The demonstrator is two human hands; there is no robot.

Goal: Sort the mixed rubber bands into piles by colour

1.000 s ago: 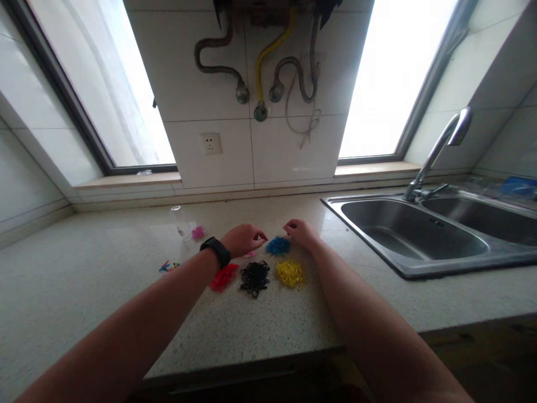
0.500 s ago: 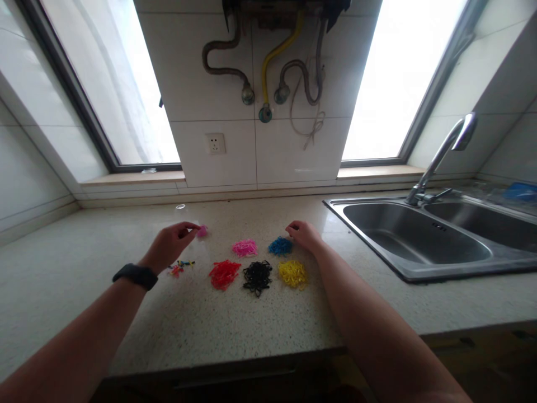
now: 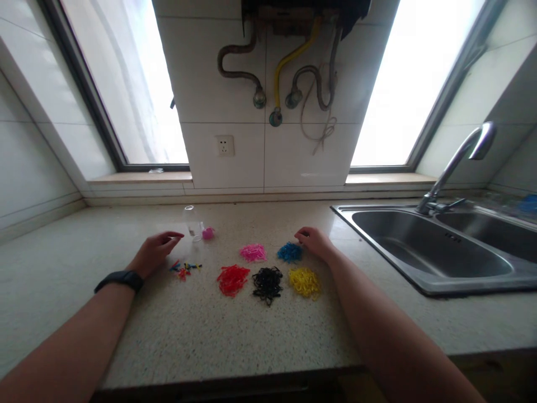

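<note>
My left hand [image 3: 156,252], with a dark band on the wrist, rests on the counter, fingers stretched out and holding nothing. Right of its fingertips is a clear plastic container [image 3: 193,225], with a small pink piece [image 3: 208,233] close beside it. A small mixed-colour pile [image 3: 184,270] lies just below the hand. My right hand [image 3: 314,242] has curled fingers at the edge of the blue rubber band pile [image 3: 290,252]; anything inside them is hidden. Between the hands lie piles of pink [image 3: 253,252], red [image 3: 233,280], black [image 3: 267,284] and yellow [image 3: 304,282] rubber bands.
A double steel sink [image 3: 432,240] with a tall faucet [image 3: 457,159] takes up the right of the speckled counter [image 3: 235,341]. Behind stands a tiled wall with a socket [image 3: 225,145], hoses [image 3: 277,73] and two windows.
My left hand has let go of the pink piece and drawn back to the left. My right hand stays by the blue pile. The whole view has shifted slightly.
</note>
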